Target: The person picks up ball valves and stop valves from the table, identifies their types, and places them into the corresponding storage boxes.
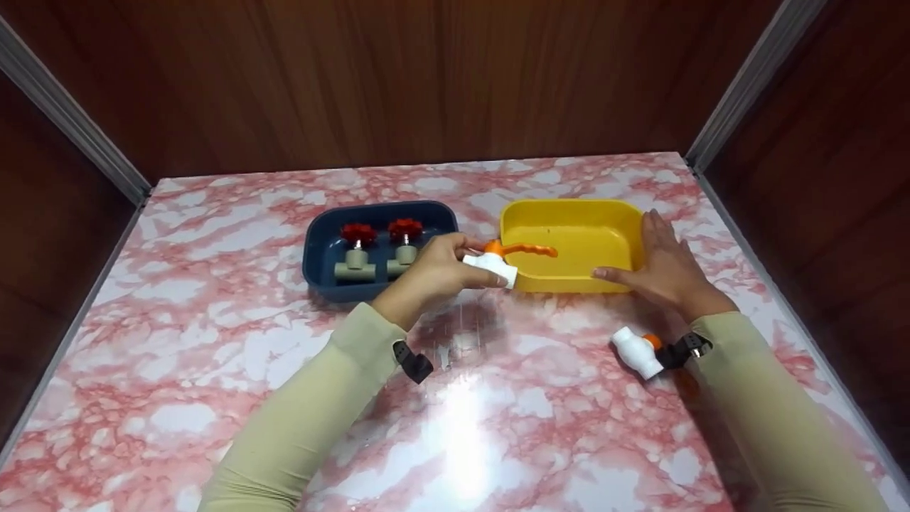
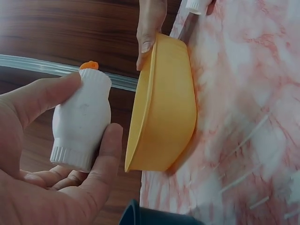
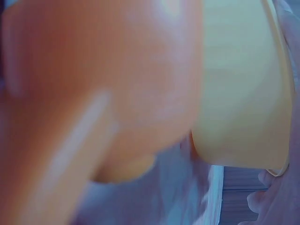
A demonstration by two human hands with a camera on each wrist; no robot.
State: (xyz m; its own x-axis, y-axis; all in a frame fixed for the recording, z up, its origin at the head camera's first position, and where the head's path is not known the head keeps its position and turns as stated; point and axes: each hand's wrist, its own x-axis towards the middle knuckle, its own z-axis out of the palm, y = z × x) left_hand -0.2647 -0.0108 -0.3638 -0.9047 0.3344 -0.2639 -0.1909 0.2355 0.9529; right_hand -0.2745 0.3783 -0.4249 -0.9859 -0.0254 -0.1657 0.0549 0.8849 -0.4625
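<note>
My left hand (image 1: 430,274) pinches a white plastic ball valve (image 1: 490,269) between thumb and fingers. Its wavy orange lever points right, over the near left part of a yellow tub (image 1: 561,284). In the left wrist view the valve's ribbed white body (image 2: 82,119) is seen close up, with a bit of orange at its top. My right hand (image 1: 668,274) rests on the tub's right end, fingers extended along the side and thumb over the front rim. A second white valve (image 1: 638,353) lies on the table by the right wrist; its orange lever (image 3: 117,70) looms blurred in the right wrist view.
Left of the yellow tub stands a dark blue tub (image 1: 334,290) containing two grey-green pipe valves with red wheel handles (image 1: 357,233). The pink-and-white marbled table (image 1: 213,355) is bounded by brown wood-look panels (image 1: 426,85) at the back and both sides.
</note>
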